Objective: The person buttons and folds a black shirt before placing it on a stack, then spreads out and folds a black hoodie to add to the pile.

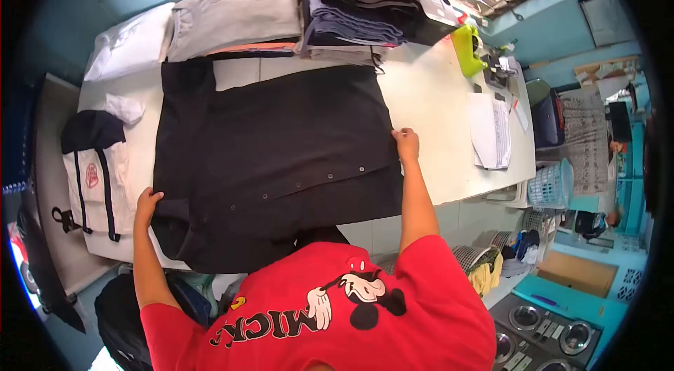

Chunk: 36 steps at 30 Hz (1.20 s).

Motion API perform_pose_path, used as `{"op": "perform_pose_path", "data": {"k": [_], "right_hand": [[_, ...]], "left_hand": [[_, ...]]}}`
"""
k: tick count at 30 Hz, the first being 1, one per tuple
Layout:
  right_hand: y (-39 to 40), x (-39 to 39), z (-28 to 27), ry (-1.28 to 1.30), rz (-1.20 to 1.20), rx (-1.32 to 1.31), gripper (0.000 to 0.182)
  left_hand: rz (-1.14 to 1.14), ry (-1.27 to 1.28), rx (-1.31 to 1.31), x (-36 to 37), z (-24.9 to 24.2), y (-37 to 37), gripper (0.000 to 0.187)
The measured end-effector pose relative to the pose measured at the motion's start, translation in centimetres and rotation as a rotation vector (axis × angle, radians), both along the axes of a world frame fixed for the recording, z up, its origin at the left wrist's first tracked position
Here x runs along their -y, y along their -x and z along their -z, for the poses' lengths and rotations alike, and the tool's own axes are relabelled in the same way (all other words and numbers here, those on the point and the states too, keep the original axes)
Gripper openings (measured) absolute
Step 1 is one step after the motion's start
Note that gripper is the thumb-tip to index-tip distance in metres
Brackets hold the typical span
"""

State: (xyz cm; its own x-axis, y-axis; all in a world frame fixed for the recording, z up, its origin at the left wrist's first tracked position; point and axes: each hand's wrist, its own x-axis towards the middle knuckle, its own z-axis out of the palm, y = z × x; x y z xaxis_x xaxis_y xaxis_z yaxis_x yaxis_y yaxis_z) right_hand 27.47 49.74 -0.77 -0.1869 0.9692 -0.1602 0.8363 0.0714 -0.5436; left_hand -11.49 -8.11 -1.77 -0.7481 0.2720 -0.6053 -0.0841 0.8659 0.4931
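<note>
Black shirt (281,132), spread on a white table (435,111), its row of buttons facing up. The left hand (147,207) grasps its left edge between thumb and fingers; the right hand (406,145) pinches its right edge. Just beyond the garment lie a folded grey shirt (239,16) and a stack of dark folded clothes (358,6). To the left rests a cream bag with dark straps (98,181); to the right, papers (489,131).
</note>
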Motion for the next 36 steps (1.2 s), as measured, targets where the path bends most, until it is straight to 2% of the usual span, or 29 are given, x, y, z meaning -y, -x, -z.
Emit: {"op": "perform_pose_path", "data": {"k": [2,6,8,9,10,12,13,15,16,18,19,20,22,26,28,32,34,36], "right_hand": [[1.0,0.5,-0.4,-0.071,-0.097,0.203,0.042],[2.4,0.3,-0.1,-0.052,-0.121,0.211,0.049],[2.8,0.1,-0.6,0.062,-0.103,0.185,0.049],[2.8,0.1,-0.7,0.090,-0.125,0.188,0.041],[2.8,-0.2,-0.5,0.090,-0.126,0.188,0.041],[2.9,-0.9,0.3,0.075,-0.329,0.294,0.033],[2.7,-1.1,0.7,0.074,-0.327,0.291,0.033],[2.9,-1.3,0.8,-0.021,-0.257,0.092,0.030],[2.8,-1.5,0.7,-0.023,-0.259,0.089,0.030],[2.3,-1.8,0.4,0.366,-0.098,-0.364,0.031],[2.1,-1.9,0.0,0.511,-0.044,-0.441,0.033],[1.8,-1.9,-0.6,0.511,-0.044,-0.442,0.033],[1.6,-2.0,-1.9,0.759,-0.073,-0.466,0.039],[2.0,-2.6,-3.5,0.894,-0.149,-0.376,0.046],[2.3,-2.9,-4.0,0.979,-0.211,-0.167,0.051],[2.3,-2.7,-3.4,0.953,-0.319,-0.225,0.052],[3.0,-1.1,-5.1,0.914,-0.243,-0.477,0.055],[3.4,-0.4,-5.2,0.919,-0.232,-0.390,0.056]], "left_hand": [[-0.129,-0.166,0.011,-0.5,-1.8,-0.6,0.026],[-0.121,-0.180,-0.106,-0.5,-2.3,-0.7,0.024],[-0.132,-0.229,-0.167,-0.3,-3.0,-0.8,0.022],[-0.108,-0.226,-0.155,-0.3,-3.3,-0.7,0.020],[-0.083,-0.224,-0.141,-0.5,-3.5,-0.8,0.020],[-0.039,-0.211,-0.134,-0.1,-3.0,-0.7,0.022],[0.006,-0.200,-0.129,-0.1,-2.6,-0.6,0.024],[0.048,-0.208,-0.106,-0.7,-2.4,-1.0,0.026],[0.087,-0.214,-0.080,-0.8,-2.3,-1.2,0.028],[0.127,-0.214,-0.091,-1.6,-3.6,-1.6,0.027],[0.144,-0.140,-0.056,-2.2,-4.5,-1.7,0.024],[0.161,-0.066,-0.020,-2.4,-4.9,-1.7,0.022],[0.160,-0.084,-0.046,-2.4,-4.7,-1.6,0.020],[0.135,-0.076,-0.053,-2.7,-5.2,-1.7,0.018],[0.139,-0.077,-0.054,-2.7,-5.0,-1.6,0.019],[0.141,-0.066,-0.096,-2.2,-4.3,-1.3,0.017],[0.108,-0.091,-0.082,-1.8,-3.6,-1.2,0.016],[0.079,-0.121,-0.069,-1.9,-3.4,-1.2,0.016]]}}
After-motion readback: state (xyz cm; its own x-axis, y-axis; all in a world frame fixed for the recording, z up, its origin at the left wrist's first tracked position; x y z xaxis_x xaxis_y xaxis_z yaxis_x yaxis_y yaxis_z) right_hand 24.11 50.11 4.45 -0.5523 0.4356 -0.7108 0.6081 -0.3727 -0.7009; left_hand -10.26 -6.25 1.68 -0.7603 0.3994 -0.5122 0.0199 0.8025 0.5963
